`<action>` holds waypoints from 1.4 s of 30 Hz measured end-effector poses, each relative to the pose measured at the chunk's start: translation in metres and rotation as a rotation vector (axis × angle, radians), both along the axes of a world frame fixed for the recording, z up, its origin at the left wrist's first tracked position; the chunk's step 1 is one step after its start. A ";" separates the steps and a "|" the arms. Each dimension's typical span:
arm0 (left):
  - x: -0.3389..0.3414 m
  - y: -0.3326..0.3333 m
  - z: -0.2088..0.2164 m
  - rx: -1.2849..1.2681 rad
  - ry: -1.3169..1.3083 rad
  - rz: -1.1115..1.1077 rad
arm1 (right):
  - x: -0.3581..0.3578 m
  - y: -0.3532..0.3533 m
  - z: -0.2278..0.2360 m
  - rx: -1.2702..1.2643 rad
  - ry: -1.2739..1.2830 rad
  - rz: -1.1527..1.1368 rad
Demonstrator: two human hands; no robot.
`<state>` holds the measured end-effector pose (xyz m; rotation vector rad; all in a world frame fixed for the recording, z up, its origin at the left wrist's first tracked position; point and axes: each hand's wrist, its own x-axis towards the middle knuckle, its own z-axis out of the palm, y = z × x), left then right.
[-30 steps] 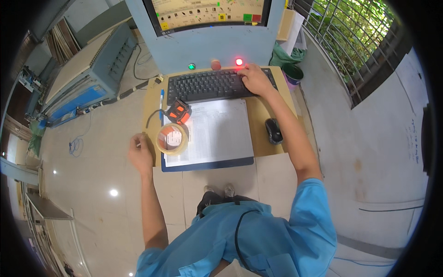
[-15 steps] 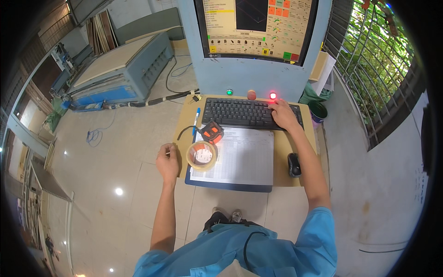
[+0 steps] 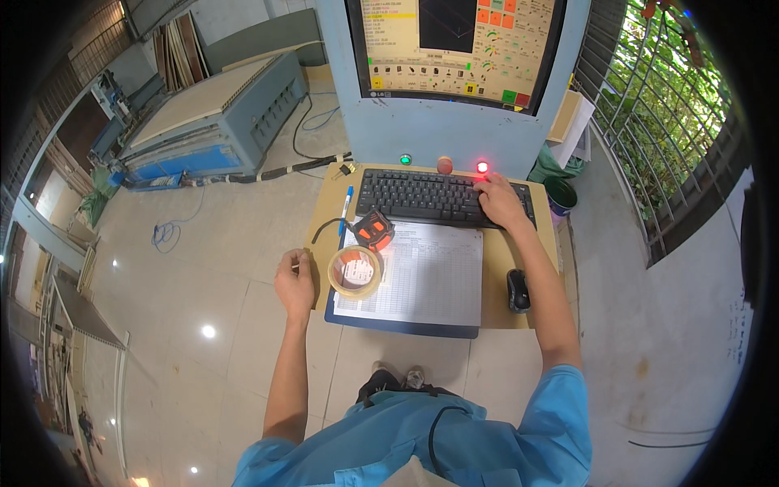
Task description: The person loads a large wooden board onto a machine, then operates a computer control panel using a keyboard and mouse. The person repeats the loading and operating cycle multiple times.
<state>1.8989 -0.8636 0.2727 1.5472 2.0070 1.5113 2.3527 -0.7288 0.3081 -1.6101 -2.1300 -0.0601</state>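
My right hand (image 3: 500, 203) rests on the right part of a black keyboard (image 3: 418, 195), fingers reaching over the keys and holding nothing. Beside the left edge of the desk board (image 3: 503, 268) is my left hand (image 3: 294, 284), its fingers curled in and nothing showing in them. Between the hands, a printed sheet (image 3: 438, 276) lies on a dark blue clipboard (image 3: 406, 326). A roll of tape (image 3: 375, 284) and an orange-and-black tape measure (image 3: 374, 230) sit on its left side. A blue-and-white pen (image 3: 346, 209) lies beside them. A black mouse (image 3: 518, 290) is near my right forearm.
Above the keyboard stands a light blue cabinet with a monitor (image 3: 454, 49), a green light (image 3: 406, 160), a red knob (image 3: 445, 165) and a lit red button (image 3: 483, 167). A large flatbed machine (image 3: 219, 114) is at far left. A bucket (image 3: 561, 195) stands right of the desk.
My right hand stays on the keyboard with hardly any movement, and my left hand keeps its place by the desk edge. The view has shifted very slightly.
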 end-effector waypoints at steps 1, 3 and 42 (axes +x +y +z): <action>0.000 0.000 0.001 -0.001 0.001 0.001 | 0.000 0.000 0.000 0.031 0.009 0.002; 0.001 -0.001 0.002 -0.005 0.000 -0.001 | -0.001 -0.001 -0.001 0.040 -0.001 -0.001; 0.007 -0.005 0.000 0.047 -0.092 -0.021 | 0.037 -0.238 -0.059 0.431 0.844 -0.719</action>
